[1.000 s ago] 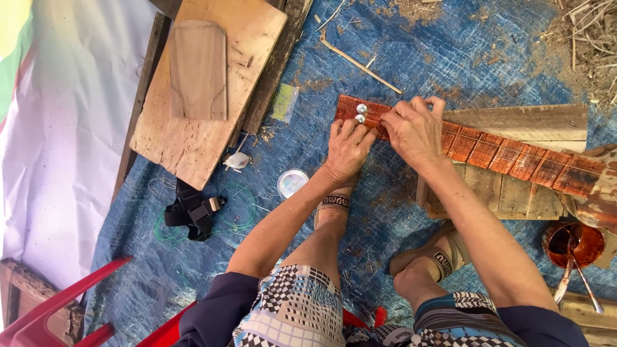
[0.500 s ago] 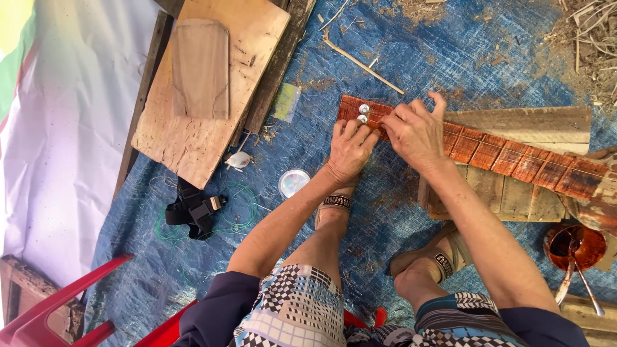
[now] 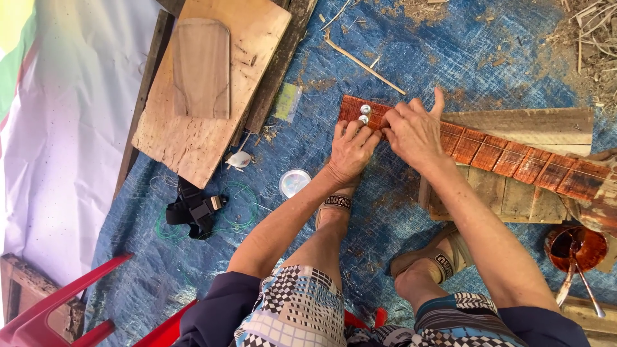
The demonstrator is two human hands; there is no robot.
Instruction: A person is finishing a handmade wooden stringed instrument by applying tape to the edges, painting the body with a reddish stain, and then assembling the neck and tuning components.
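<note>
Both hands pinch at the head end of the long reddish-brown fretted wooden neck [image 3: 488, 151] lying on the blue tarp [image 3: 450, 51]: my left hand [image 3: 352, 149] fingers below the two silver pegs [image 3: 364, 114], my right hand [image 3: 414, 132] pressing beside them. Stiff, light wood (thin strings look fragile); best held by its edges.

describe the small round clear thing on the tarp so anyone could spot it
Start at the blue tarp, then find the left hand on the reddish fretted wooden neck. Just left of that forearm lies a small round clear lid, the only shiny disc there.
</note>
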